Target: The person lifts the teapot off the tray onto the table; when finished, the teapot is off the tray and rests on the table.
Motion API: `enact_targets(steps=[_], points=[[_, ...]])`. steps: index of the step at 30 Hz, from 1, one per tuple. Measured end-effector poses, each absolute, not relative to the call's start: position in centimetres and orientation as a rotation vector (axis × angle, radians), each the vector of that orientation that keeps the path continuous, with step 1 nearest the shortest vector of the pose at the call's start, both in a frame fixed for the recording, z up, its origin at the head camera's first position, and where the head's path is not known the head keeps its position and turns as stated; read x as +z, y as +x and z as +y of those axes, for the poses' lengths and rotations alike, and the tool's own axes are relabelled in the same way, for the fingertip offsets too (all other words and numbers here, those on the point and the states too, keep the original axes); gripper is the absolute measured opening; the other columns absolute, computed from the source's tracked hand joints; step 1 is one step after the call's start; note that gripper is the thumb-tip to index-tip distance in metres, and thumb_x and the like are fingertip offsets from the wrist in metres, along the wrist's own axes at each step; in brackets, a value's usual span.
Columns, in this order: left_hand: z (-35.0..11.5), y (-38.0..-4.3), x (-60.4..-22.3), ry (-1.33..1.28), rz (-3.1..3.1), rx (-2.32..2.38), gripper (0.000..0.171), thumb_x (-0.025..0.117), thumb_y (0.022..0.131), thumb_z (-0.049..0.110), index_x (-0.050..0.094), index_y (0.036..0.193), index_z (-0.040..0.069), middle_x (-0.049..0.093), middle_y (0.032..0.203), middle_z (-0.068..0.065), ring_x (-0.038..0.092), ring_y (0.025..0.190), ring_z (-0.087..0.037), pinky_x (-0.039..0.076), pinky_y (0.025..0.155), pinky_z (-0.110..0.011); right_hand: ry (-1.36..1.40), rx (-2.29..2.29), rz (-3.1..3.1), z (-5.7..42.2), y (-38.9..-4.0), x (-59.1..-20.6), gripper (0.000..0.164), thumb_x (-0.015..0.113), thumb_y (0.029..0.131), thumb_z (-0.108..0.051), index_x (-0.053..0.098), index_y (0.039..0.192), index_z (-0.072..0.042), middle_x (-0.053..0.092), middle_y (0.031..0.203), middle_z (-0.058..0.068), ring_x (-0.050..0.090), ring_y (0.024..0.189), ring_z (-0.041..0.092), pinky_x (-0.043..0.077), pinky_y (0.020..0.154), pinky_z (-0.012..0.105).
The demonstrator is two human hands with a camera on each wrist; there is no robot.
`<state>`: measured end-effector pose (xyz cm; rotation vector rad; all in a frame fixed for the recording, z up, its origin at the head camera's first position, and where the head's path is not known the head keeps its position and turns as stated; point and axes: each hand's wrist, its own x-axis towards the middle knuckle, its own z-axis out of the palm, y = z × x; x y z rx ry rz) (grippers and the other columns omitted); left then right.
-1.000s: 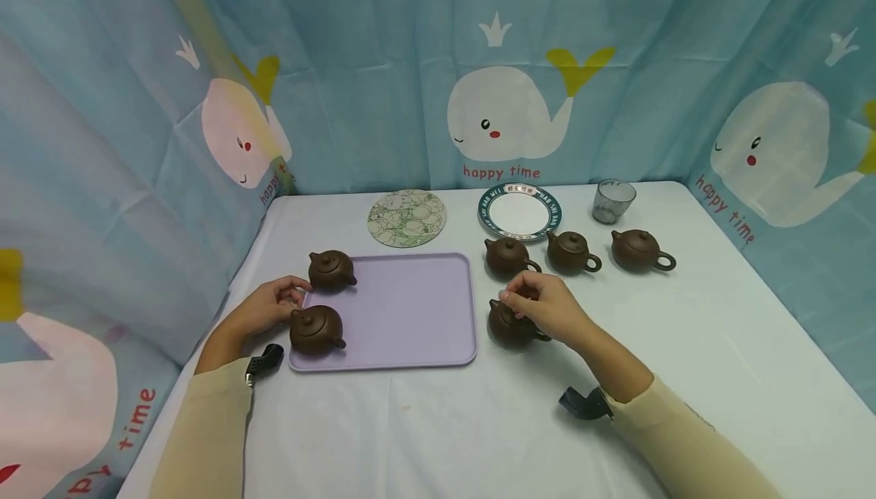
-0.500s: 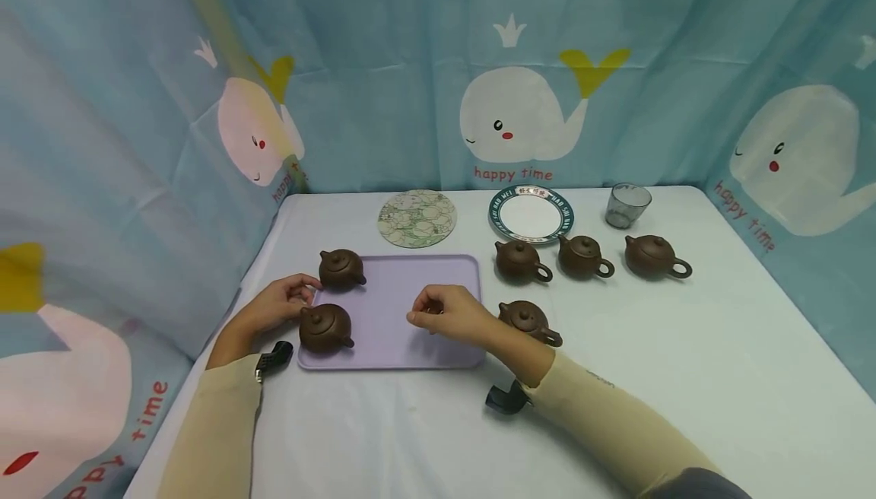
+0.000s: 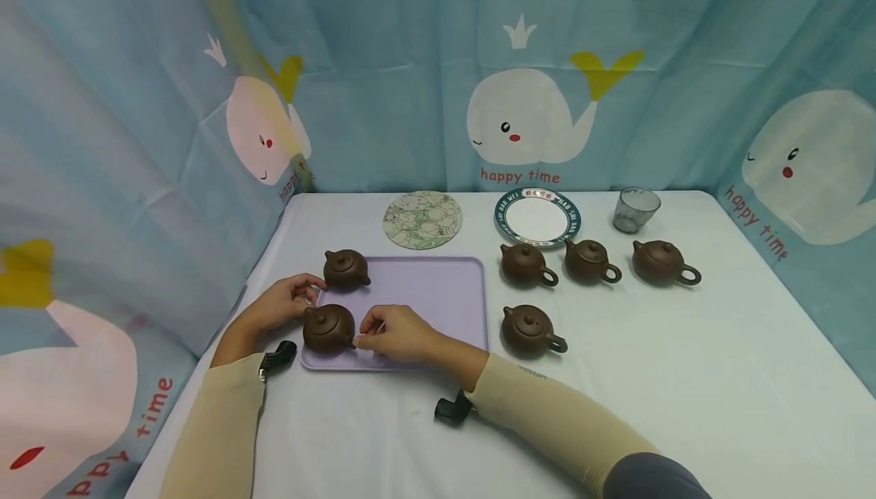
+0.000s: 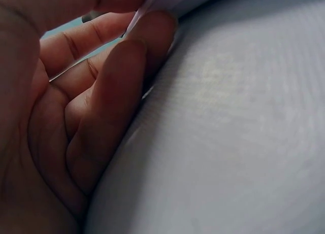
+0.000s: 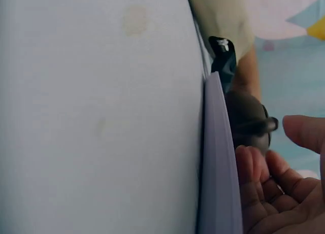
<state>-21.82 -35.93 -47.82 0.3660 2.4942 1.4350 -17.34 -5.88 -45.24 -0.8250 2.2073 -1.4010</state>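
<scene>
My left hand (image 3: 284, 303) is at the left rim of the lavender tray (image 3: 424, 286), its fingertips bent round the tray edge (image 4: 165, 1) in the left wrist view. Two brown teapots stand on the tray's left side: a rear teapot (image 3: 345, 269) and a front teapot (image 3: 328, 328). Reaching across the tray, my right hand (image 3: 397, 332) is beside the front teapot's handle. In the right wrist view, the handle (image 5: 261, 125) points toward the gap between my thumb (image 5: 304, 130) and fingers, which are apart. Contact is unclear there.
Right of the tray stand several more teapots, one in front (image 3: 530, 329) and a row behind it (image 3: 525, 265). Along the back lie a round patterned mat (image 3: 422, 220) and a green-rimmed plate (image 3: 537, 217). A glass (image 3: 636, 210) stands at back right. Whale-print curtains enclose the table.
My right hand has left the front-right teapot and swept left over the tray to the front teapot's handle. My left hand stays at the tray rim. The view has shifted slightly.
</scene>
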Motion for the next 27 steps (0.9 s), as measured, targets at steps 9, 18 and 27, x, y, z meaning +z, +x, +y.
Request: enact_targets(steps=[9,18,27], points=[[-35.7,-21.6,-47.8,0.323,2.509,1.413,0.046,0.057,0.078,-0.010,0.054,0.123,-0.005,0.056,0.085,-0.013,0.050,0.067,-0.014,0.041,0.056,-0.026,-0.760,-1.339,2.211,-7.9,-17.1,-46.1,0.021,0.074,0.085,-0.031,0.061,0.088,-0.015,0.062,0.069,-0.006,0.062,0.057,0.010,0.048,0.055,0.024],[-35.7,-21.6,-47.8,0.337,2.496,1.441,0.047,0.057,0.074,-0.012,0.053,0.121,-0.007,0.055,0.086,-0.015,0.049,0.065,-0.013,0.040,0.055,-0.025,-0.776,-1.345,2.304,-8.6,-16.9,-45.6,0.013,0.072,0.086,-0.024,0.062,0.083,-0.015,0.063,0.066,-0.006,0.060,0.057,0.006,0.046,0.056,0.022],[-35.7,-21.7,-48.0,0.323,2.497,1.445,0.044,0.060,0.076,-0.010,0.055,0.119,-0.004,0.054,0.087,-0.016,0.051,0.064,-0.014,0.044,0.054,-0.027,-0.727,-1.403,2.377,-8.2,-16.7,-45.6,0.008,0.070,0.086,-0.018,0.065,0.081,-0.015,0.060,0.070,-0.009,0.056,0.061,0.004,0.045,0.055,0.022]])
